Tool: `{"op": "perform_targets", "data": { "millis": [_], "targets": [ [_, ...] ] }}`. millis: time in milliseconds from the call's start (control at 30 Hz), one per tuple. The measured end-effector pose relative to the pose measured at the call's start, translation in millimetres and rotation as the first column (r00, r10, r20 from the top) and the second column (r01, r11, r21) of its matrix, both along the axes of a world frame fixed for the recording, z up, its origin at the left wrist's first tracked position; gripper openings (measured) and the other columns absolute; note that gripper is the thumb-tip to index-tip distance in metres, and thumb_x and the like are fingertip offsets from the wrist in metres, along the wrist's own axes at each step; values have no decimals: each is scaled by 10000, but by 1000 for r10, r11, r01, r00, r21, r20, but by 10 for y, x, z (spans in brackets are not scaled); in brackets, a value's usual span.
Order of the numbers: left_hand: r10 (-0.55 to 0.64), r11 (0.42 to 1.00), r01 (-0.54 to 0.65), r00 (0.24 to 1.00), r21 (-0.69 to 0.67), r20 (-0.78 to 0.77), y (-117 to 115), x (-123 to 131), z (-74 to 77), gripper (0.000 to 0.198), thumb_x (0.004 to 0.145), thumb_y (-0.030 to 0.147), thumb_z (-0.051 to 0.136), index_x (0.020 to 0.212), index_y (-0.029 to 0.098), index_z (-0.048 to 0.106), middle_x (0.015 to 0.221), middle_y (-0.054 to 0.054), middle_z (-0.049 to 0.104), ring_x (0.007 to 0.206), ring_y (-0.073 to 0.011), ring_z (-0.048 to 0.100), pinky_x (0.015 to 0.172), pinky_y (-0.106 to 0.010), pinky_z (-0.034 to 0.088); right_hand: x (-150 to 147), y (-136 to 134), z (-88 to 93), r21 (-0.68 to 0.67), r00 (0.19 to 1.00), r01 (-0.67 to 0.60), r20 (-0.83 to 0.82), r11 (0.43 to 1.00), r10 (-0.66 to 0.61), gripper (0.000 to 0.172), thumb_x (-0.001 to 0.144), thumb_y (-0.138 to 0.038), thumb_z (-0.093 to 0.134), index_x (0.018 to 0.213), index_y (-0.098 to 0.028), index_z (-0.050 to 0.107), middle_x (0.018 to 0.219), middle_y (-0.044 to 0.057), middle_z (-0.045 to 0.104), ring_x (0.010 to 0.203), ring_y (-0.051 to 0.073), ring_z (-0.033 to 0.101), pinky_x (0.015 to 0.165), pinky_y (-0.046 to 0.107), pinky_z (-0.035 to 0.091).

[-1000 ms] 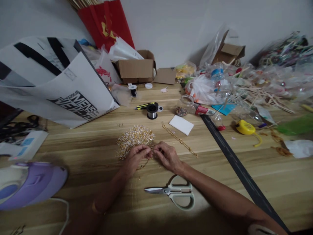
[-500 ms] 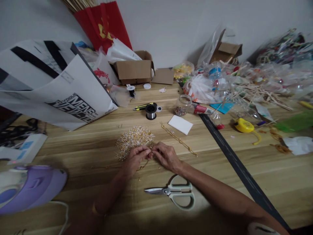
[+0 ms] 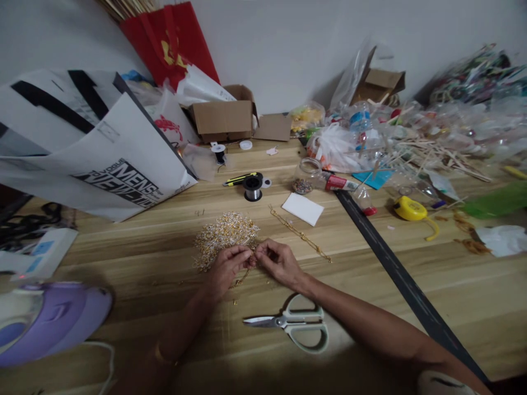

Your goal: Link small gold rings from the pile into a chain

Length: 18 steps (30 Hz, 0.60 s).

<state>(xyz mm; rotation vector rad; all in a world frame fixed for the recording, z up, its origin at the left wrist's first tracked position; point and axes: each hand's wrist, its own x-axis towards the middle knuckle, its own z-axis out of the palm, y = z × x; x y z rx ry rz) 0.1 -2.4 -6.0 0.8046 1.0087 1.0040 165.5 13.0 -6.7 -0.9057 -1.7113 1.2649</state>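
Over the last second I see almost nothing shift: the left hand [image 3: 225, 267] and right hand [image 3: 280, 263] stay fingertip to fingertip. Both are pinched narrow on a short gold beaded strand [image 3: 240, 280] at the near edge of the glittering gold-and-white bead heap [image 3: 225, 233]. White-handled scissors [image 3: 294, 323] lie untouched, nearer, on the pale wooden table [image 3: 370, 307].

Gold-and-white beaded cluster [image 3: 225, 233] lies heaped on the table [image 3: 370, 307]. Thin gold strand [image 3: 241, 278] trails from its near edge, pinched by left hand [image 3: 225, 269] and right hand [image 3: 280, 263].
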Motion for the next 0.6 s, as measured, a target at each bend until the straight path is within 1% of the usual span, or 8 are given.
{"op": "perform_targets", "data": {
  "millis": [100,300,600],
  "targets": [
    [2,1000,-2,1000,-1,-8,-1,3,-1,211,641,312,733,712,133,646,662,-23,622,637,-130,565,642,-244,466,-6,1,7,-39,999,-18,-39,999,16,184,846,-308,523,759,-147,541,638,-3,542,576,94,469,538,201,388],
    [12,1000,-12,1000,-5,11,-3,18,24,215,632,307,738,692,122,647,639,-12,620,618,-118,557,640,-240,456,-13,-2,12,-66,997,-48,-66,997,44,216,849,-334,528,755,-142,552,645,1,548,585,93,472,551,205,390],
    [-4,1000,4,1000,26,-16,4,-1,-35,200,667,309,719,707,125,651,639,-7,620,616,-111,558,624,-227,449,-8,2,1,-105,996,-72,-67,992,65,228,847,-348,530,756,-140,550,653,2,546,577,91,463,536,202,371]
  ]
}}
